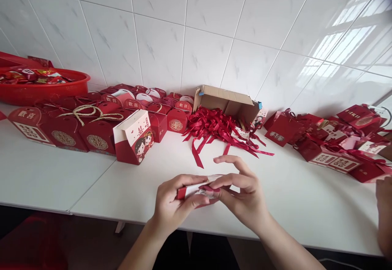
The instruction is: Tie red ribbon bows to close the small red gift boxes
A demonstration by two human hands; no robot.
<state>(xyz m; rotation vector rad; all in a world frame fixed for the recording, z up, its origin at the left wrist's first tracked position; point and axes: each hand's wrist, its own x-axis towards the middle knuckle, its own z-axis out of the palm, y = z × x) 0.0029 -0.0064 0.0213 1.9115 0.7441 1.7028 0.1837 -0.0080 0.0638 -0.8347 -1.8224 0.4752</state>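
Just above the table's front edge, my left hand (170, 200) grips a small red and white gift box (181, 193), fingers behind and thumb in front. The box is tilted, and its upper side shows a pale, partly open top. My right hand (246, 192) is at the box's right end, thumb and forefinger pinched together at the top. Between those fingertips is a small dark-red piece (210, 189); whether it is a candy or part of the box I cannot tell. The other right fingers are raised. Much of the box is hidden behind both hands.
A pile of red ribbons (211, 127) spills from a cardboard box (226, 94). An upright gift box (133, 137) stands beside rows of red boxes (65, 133). A red basin (61, 86) holds wrapped candies. More boxes (333, 156) lie right, near another person's hand (384, 209).
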